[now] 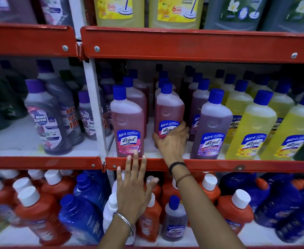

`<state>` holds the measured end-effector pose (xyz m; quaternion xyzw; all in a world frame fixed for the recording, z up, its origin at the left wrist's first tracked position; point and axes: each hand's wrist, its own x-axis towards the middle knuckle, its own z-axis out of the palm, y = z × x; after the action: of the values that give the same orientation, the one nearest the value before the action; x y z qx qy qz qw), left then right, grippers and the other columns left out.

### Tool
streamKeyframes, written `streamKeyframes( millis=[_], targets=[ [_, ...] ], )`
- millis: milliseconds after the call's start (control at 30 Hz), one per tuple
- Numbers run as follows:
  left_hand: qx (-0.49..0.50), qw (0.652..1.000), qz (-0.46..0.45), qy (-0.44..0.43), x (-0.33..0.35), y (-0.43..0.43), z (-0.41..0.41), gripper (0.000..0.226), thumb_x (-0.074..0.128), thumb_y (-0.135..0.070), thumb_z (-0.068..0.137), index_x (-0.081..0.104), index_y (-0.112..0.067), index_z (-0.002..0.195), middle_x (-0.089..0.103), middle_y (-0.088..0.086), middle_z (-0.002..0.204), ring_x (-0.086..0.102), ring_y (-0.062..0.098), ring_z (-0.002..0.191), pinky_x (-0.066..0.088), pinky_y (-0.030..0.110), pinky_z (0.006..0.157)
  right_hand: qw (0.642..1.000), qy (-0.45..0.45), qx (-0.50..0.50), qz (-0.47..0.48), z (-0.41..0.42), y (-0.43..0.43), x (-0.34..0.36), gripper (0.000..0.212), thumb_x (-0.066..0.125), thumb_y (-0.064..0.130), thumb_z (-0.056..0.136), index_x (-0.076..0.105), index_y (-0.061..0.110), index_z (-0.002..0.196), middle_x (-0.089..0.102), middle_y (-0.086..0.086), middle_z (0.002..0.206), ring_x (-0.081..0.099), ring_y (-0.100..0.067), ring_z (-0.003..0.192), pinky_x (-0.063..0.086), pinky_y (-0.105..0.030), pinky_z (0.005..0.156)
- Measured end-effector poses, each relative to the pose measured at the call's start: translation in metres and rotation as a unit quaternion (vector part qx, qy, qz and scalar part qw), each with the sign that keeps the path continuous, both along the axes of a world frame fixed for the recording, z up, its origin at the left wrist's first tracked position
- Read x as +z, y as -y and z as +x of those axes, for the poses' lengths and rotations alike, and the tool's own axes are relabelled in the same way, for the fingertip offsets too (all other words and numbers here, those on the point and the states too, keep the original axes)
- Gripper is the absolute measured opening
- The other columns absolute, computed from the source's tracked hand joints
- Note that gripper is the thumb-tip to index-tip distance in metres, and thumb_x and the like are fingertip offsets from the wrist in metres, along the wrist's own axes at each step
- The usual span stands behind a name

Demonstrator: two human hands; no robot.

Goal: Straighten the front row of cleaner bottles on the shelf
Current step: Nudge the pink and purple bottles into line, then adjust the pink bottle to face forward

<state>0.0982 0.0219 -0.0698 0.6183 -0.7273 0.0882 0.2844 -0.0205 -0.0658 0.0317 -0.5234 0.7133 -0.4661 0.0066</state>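
Red shelf (201, 165), right hand (171, 141) around set-back pink bottle (169, 112).

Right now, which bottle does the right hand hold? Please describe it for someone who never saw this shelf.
Look at the middle shelf, right of the white upright post. The second pink bottle from the post is the one, gripped low by the right hand. Unlike the pink bottle to its left at the shelf edge, it stands further back.

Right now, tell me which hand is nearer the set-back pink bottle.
Right. The right hand wraps the set-back pink bottle at its label; the left hand is spread lower, fingertips by the front pink bottle.
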Motion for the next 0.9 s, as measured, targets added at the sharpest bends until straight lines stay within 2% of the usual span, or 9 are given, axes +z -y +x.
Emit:
streamKeyframes(
  millis=[233, 400, 533, 633, 700, 733, 800, 833, 900],
  targets=[
    [0.002, 1.0, 0.004, 0.001, 0.001, -0.002, 0.001, 0.068, 0.015, -0.063, 0.097, 0.014, -0.022, 0.151, 0.019, 0.007, 0.158, 0.016, 0.025, 0.145, -0.007, 0.042, 0.116, 0.999, -0.035, -0.007, 0.001, -0.001, -0.018, -0.002, 0.106, 0.077, 0.052, 0.058, 0.03, -0.008, 0.13, 0.049, -0.026, 0.122, 0.049, -0.04, 0.111, 0.042, -0.043, 0.095],
    [0.003, 1.0, 0.009, 0.01, 0.002, -0.003, 0.001, 0.069, 0.015, -0.064, 0.096, 0.005, -0.026, 0.152, 0.013, 0.005, 0.161, 0.011, 0.024, 0.147, -0.009, 0.042, 0.116, 0.999, -0.051, -0.012, 0.009, -0.001, -0.039, -0.003, 0.105, 0.075, 0.055, 0.062, 0.027, -0.006, 0.133, 0.047, -0.024, 0.127, 0.047, -0.038, 0.116, 0.039, -0.04, 0.1],
    [0.005, 1.0, 0.023, 0.014, 0.004, -0.004, 0.001, 0.069, 0.016, -0.065, 0.096, 0.005, -0.026, 0.152, 0.014, 0.007, 0.16, 0.009, 0.023, 0.147, -0.01, 0.044, 0.115, 0.999, -0.052, -0.001, 0.015, -0.001, -0.049, -0.002, 0.106, 0.073, 0.056, 0.065, 0.023, -0.006, 0.136, 0.044, -0.024, 0.13, 0.045, -0.037, 0.119, 0.038, -0.039, 0.101],
    [-0.003, 0.999, 0.036, 0.007, 0.006, -0.006, 0.001, 0.069, 0.011, -0.067, 0.096, 0.002, -0.028, 0.153, 0.007, 0.004, 0.161, -0.002, 0.019, 0.149, -0.02, 0.042, 0.114, 0.998, -0.055, 0.003, 0.019, -0.001, -0.054, -0.004, 0.106, 0.071, 0.058, 0.066, 0.022, -0.004, 0.137, 0.043, -0.023, 0.132, 0.043, -0.036, 0.121, 0.039, -0.038, 0.101],
    [-0.016, 0.999, 0.014, -0.029, 0.009, -0.01, -0.001, 0.068, 0.008, -0.067, 0.095, 0.002, -0.03, 0.152, 0.0, -0.002, 0.162, -0.013, 0.009, 0.148, -0.032, 0.038, 0.109, 0.998, -0.057, 0.004, 0.015, -0.001, -0.057, -0.005, 0.106, 0.071, 0.058, 0.066, 0.023, -0.004, 0.137, 0.044, -0.023, 0.131, 0.043, -0.036, 0.121, 0.039, -0.039, 0.101],
    [-0.029, 0.998, 0.001, -0.062, 0.011, -0.013, -0.003, 0.068, 0.01, -0.065, 0.095, 0.009, -0.027, 0.152, 0.001, -0.004, 0.162, -0.013, 0.005, 0.147, -0.034, 0.035, 0.108, 0.998, -0.054, 0.006, 0.013, -0.001, -0.057, -0.006, 0.106, 0.071, 0.058, 0.066, 0.023, -0.004, 0.136, 0.045, -0.023, 0.13, 0.044, -0.036, 0.121, 0.039, -0.039, 0.101],
    [-0.069, 0.987, -0.032, -0.142, 0.019, -0.018, -0.008, 0.064, 0.019, -0.059, 0.096, 0.03, -0.022, 0.147, 0.012, -0.007, 0.161, -0.002, -0.001, 0.146, -0.026, 0.032, 0.113, 0.999, -0.045, 0.016, 0.014, -0.002, -0.059, -0.007, 0.106, 0.072, 0.058, 0.065, 0.024, -0.004, 0.136, 0.045, -0.023, 0.13, 0.044, -0.037, 0.121, 0.04, -0.04, 0.101],
    [-0.094, 0.977, -0.043, -0.189, 0.025, -0.019, -0.011, 0.06, 0.024, -0.056, 0.096, 0.037, -0.022, 0.144, 0.018, -0.01, 0.159, 0.004, -0.003, 0.146, -0.015, 0.032, 0.117, 0.999, -0.042, 0.021, 0.013, -0.003, -0.059, -0.007, 0.105, 0.072, 0.058, 0.065, 0.024, -0.004, 0.135, 0.045, -0.023, 0.129, 0.044, -0.037, 0.121, 0.04, -0.041, 0.1],
    [-0.154, 0.943, -0.038, -0.293, 0.039, -0.02, -0.017, 0.055, 0.031, -0.052, 0.095, 0.038, -0.024, 0.142, 0.023, -0.014, 0.157, 0.013, -0.004, 0.144, 0.008, 0.026, 0.119, 0.999, -0.034, 0.038, 0.006, -0.009, -0.06, -0.01, 0.102, 0.072, 0.059, 0.066, 0.027, -0.002, 0.133, 0.045, -0.022, 0.126, 0.045, -0.037, 0.119, 0.042, -0.041, 0.097]
  ],
)
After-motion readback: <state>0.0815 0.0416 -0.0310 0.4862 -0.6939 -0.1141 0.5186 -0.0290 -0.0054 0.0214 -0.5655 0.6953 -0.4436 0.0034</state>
